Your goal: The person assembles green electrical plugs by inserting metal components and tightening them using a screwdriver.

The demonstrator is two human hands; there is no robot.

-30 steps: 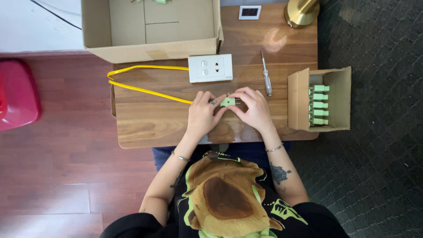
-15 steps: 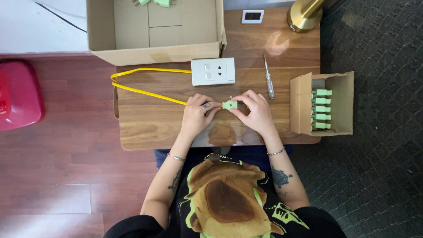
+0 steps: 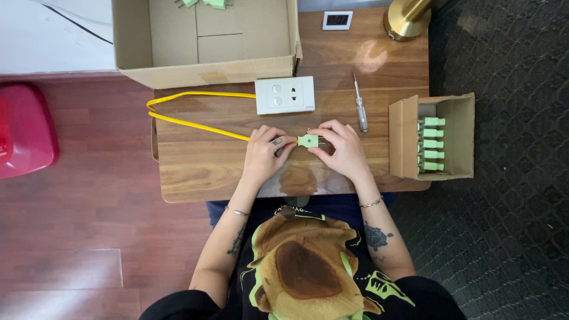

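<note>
A small green plug [image 3: 309, 140] sits at the end of a yellow cable [image 3: 195, 121], just above the wooden table [image 3: 195, 172]. My left hand [image 3: 265, 154] pinches its left side where the cable enters. My right hand [image 3: 342, 148] holds its right end by the metal pins. Both hands rest near the table's front middle. Behind the hands lies a white wall socket plate [image 3: 285, 95], which the cable reaches after looping left.
A screwdriver [image 3: 360, 109] lies right of the socket plate. A small cardboard box [image 3: 435, 139] with several green plugs stands at the right edge. A large open cardboard box [image 3: 207, 38] sits at the back, with a brass lamp base [image 3: 406, 18] and a small display [image 3: 337, 19]. A red object [image 3: 24, 127] is on the floor, left.
The view has shifted slightly. My hands have drawn a little apart, so the green plug shows more plainly between them. The cable and boxes stay put.
</note>
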